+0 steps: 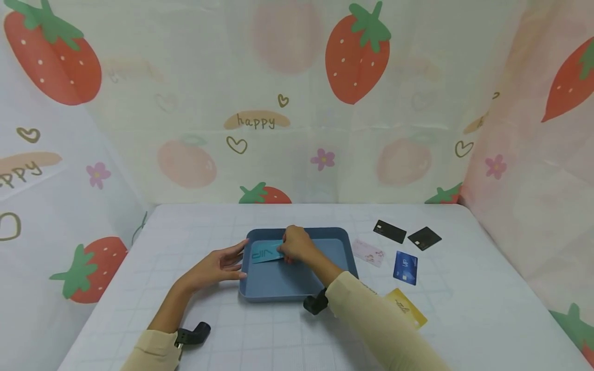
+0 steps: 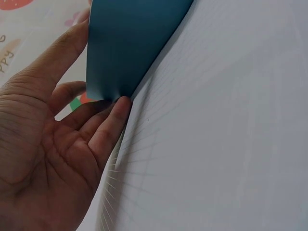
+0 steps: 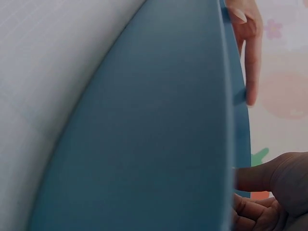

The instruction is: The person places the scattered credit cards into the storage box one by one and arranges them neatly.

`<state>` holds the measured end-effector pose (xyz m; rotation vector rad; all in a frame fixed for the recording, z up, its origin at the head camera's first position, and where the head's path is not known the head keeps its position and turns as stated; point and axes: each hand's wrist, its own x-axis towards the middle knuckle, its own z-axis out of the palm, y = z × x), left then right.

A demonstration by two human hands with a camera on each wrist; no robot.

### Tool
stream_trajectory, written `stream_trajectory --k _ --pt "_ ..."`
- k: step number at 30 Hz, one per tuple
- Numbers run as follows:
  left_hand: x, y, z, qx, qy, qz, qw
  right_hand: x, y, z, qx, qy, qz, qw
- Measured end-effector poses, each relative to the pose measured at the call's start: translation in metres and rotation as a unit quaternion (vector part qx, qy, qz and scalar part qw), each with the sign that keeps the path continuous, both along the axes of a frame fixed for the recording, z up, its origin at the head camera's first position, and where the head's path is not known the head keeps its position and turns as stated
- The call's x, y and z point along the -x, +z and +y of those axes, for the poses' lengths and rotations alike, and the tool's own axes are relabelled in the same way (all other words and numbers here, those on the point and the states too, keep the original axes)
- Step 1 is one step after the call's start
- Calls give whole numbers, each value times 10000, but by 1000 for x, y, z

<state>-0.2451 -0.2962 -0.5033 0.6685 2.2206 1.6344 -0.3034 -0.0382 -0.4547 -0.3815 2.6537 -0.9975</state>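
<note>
A blue-grey rectangular tray (image 1: 297,298) rests on the table. Inside it, toward the far left, is a light blue card (image 1: 264,252) marked "VIP". My right hand (image 1: 299,245) reaches over the tray and pinches the right end of this card; that end is covered by the fingers. At the tray's left side my left hand (image 1: 213,269) touches the rim with spread fingers. The left wrist view shows its fingertips (image 2: 124,103) against the tray's outer wall (image 2: 130,48). In the right wrist view the tray's near wall (image 3: 144,125) hides the card and most fingertips.
Right of the tray lie a pink patterned card (image 1: 368,252), two black cards (image 1: 390,231) (image 1: 424,238), a blue card (image 1: 406,268) and a yellow card (image 1: 408,309) partly behind my right sleeve. A strawberry-print curtain (image 1: 297,154) borders the white table (image 1: 185,221).
</note>
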Motion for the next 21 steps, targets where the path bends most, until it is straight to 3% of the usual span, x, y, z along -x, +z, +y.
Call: stream_trajectory --k 12,21 --pt "1 -2 -1 87 98 -57 9999 -3 -2 5 256 -31 52 9997" --pt "0 -1 0 111 126 -73 9998 -8 4 20 126 149 281 9994"
